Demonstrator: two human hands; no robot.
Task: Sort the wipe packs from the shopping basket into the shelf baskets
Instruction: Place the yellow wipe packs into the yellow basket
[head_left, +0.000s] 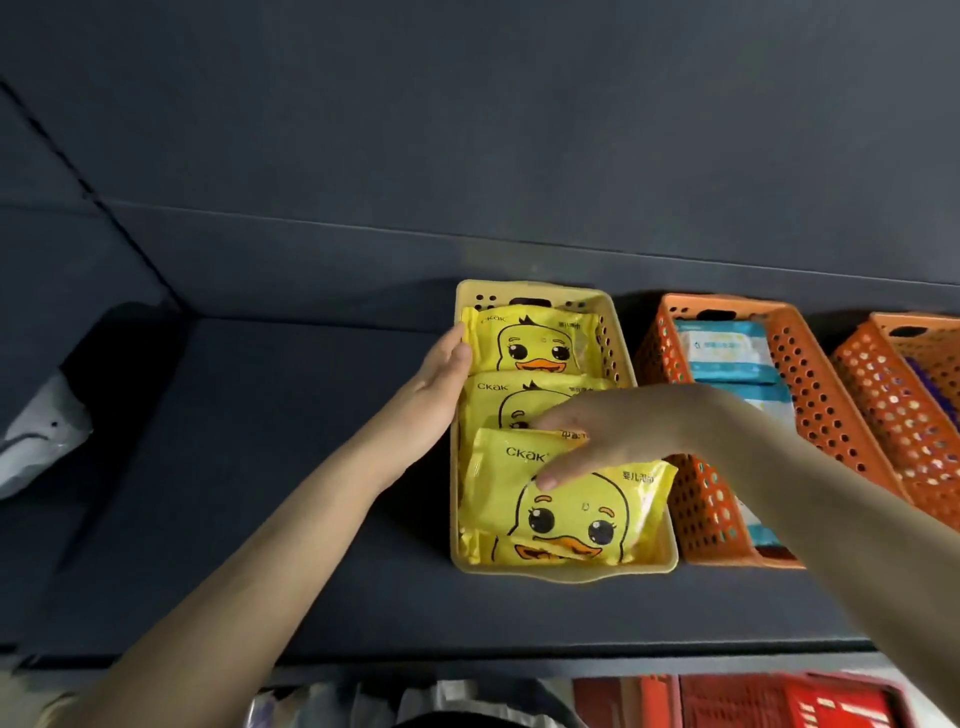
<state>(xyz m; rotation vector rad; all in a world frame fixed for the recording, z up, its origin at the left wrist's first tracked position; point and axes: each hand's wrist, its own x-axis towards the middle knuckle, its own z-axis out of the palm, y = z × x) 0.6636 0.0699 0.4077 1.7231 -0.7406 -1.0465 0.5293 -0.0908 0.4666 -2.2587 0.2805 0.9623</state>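
Note:
A yellow shelf basket (566, 569) on the dark shelf holds several yellow duck-print wipe packs lying in a row. The nearest pack (571, 514) lies on top at the front, tilted over the basket's right rim. My right hand (587, 441) reaches in from the right, its straight fingers resting on the top edge of that pack. Along the basket's left wall lies my left hand (441, 379), flat, with fingertips at the rearmost pack (524, 340). A middle pack (498, 400) is partly hidden under my right hand.
An orange basket (701, 499) with blue-and-white wipe packs (722, 351) stands just right of the yellow one. A second orange basket (893, 395) is farther right. A grey bag (36, 436) lies at the shelf's left. A red shopping basket (779, 701) shows below the shelf edge.

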